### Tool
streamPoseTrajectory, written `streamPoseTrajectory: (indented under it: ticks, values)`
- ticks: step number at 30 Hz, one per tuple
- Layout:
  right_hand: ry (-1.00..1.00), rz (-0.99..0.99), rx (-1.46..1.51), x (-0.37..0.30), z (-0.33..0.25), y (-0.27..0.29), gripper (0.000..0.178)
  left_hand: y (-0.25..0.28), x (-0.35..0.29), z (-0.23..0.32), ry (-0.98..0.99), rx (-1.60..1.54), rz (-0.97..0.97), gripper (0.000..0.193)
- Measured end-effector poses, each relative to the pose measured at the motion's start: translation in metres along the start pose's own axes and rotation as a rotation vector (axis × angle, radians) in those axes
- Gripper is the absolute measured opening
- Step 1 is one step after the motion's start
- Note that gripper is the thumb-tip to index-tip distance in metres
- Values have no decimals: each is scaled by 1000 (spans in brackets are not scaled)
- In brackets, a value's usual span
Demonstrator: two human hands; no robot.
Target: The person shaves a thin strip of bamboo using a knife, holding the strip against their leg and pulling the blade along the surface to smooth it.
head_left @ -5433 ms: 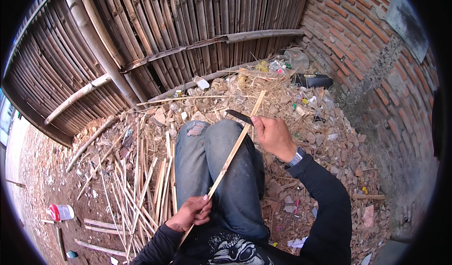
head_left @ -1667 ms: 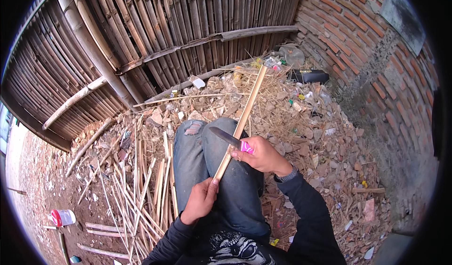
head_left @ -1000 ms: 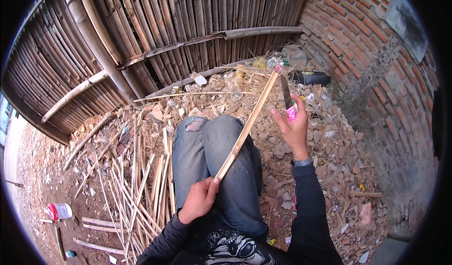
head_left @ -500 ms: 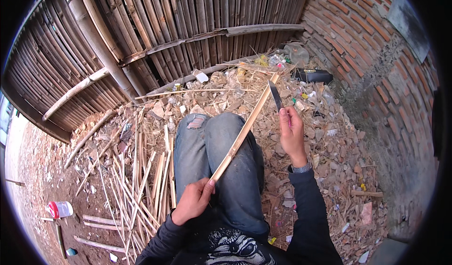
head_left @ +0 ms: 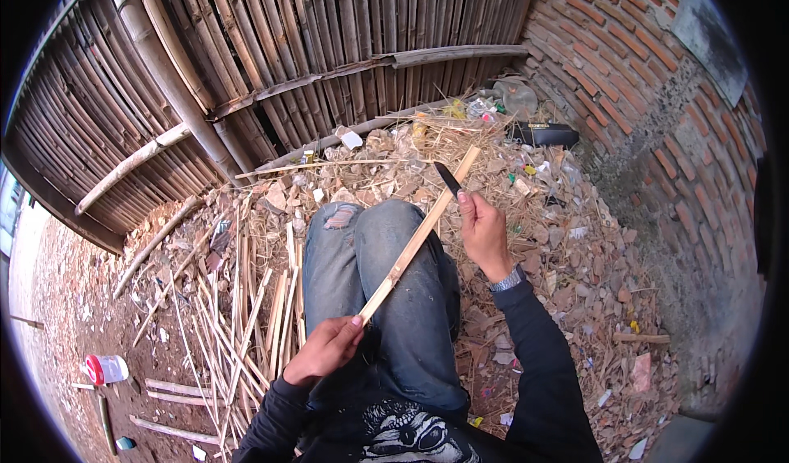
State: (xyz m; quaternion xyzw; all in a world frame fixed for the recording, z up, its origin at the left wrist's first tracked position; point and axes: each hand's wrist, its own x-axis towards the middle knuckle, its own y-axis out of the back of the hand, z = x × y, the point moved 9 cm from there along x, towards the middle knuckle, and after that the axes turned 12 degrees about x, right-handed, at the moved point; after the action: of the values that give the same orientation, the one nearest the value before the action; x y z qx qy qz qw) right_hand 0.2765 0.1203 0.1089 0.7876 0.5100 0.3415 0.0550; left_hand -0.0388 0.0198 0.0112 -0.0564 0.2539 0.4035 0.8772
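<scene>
A long pale bamboo strip (head_left: pixel 412 247) slants across my right thigh, its far end up and to the right. My left hand (head_left: pixel 327 346) is closed round its near end, with the thumb on top. In my right hand (head_left: pixel 483 231) is a knife, held by a handle that my fingers mostly hide. The dark blade (head_left: pixel 446 176) crosses over the strip near its far end and points up and left. Whether the edge touches the bamboo I cannot tell.
Several split bamboo strips (head_left: pixel 238 331) lie in a loose pile left of my legs. Rubble and litter (head_left: pixel 567 266) cover the ground. A bamboo wall (head_left: pixel 329 35) stands ahead, a brick wall (head_left: pixel 633 60) at the right. A red-lidded clear tub (head_left: pixel 115 369) sits far left.
My right hand has moved left and slightly down, bringing the blade from beside the strip to across it. My left hand has drawn slightly toward the lower left with the strip.
</scene>
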Motion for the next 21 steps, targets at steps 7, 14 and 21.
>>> streamPoseTrajectory:
  ticks: [7, 14, 21]
  values:
    - [185, -270, 149, -66, -57, -40, 41, -2, 2, -6, 39, -135, -48, 47]
    - [24, 88, 60, 10, -15, 13, 39, -5, 3, -4, 56, -240, -88, 47]
    - [194, -358, 19, -77, -71, -47, 35, -8, 7, -12, -14, -131, -11, 46]
